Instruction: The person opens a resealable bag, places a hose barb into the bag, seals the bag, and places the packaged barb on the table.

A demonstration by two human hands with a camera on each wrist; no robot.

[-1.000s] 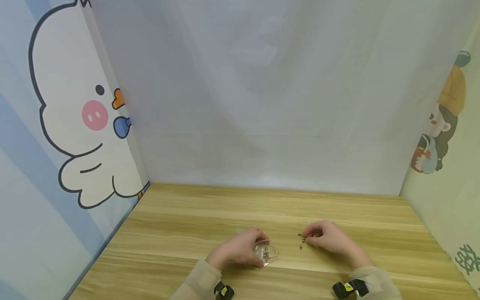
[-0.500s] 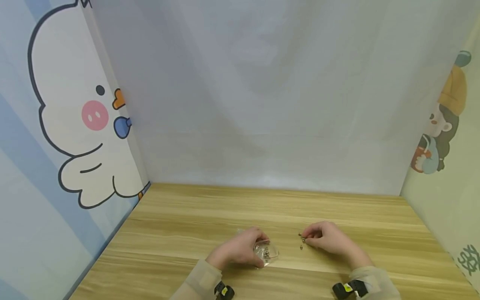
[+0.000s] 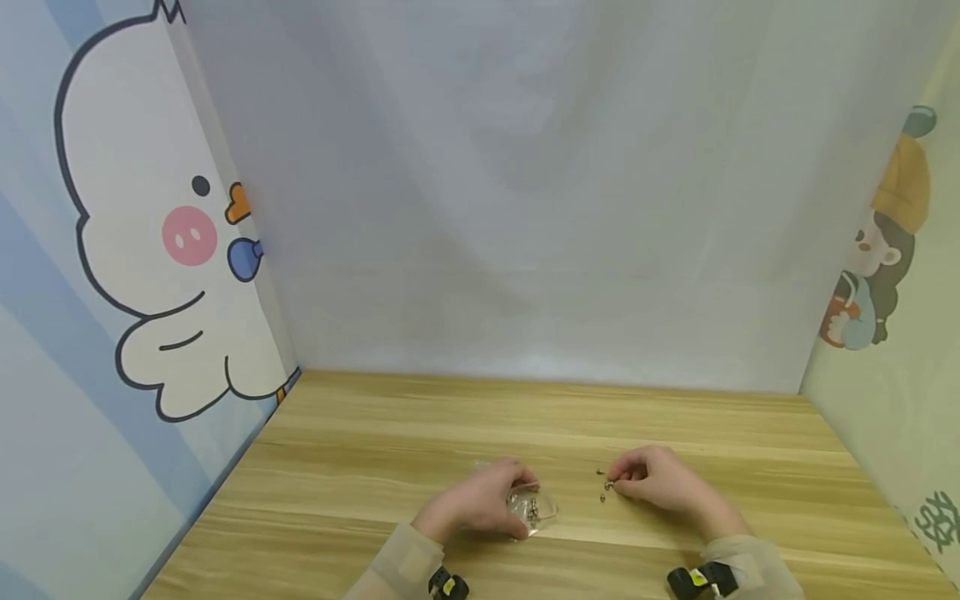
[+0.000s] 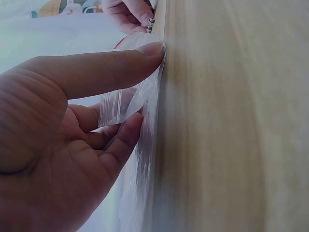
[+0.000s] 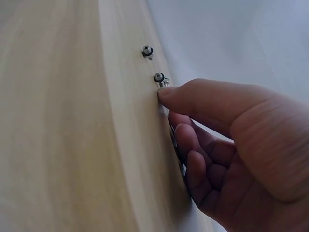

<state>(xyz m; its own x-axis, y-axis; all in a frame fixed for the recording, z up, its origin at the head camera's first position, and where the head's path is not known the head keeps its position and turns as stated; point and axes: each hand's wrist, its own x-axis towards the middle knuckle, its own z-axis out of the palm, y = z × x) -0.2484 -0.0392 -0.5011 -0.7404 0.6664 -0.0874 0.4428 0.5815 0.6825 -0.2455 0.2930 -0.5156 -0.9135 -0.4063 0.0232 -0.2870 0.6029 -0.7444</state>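
On the wooden table, my left hand [image 3: 486, 500] grips a clear plastic zip bag [image 3: 542, 507] by its mouth. The thumb lies along one side of the bag, with fingers curled at the other side, in the left wrist view. Several small metal fittings [image 3: 533, 508] show inside the bag. To the right, my right hand [image 3: 654, 479] has thumb and forefinger together at a small shiny metal fitting [image 5: 163, 83], pinching it at the table; the forefinger's tip is hidden in the right wrist view. Another loose fitting [image 3: 602, 498] lies nearer me, and a third fitting [image 3: 599, 472] farther back.
The wood-grain table [image 3: 360, 433] runs back to a pale grey curtain [image 3: 510, 250]. Printed panels flank it, a white cartoon bird [image 3: 135, 225] on the left and a cartoon figure [image 3: 892, 225] on the right. Dark wrist cameras [image 3: 447, 583] sit on both sleeves.
The right fingertips have shifted very slightly to the right at the fittings. The left hand and the bag stay in place; the head view has tilted a little.
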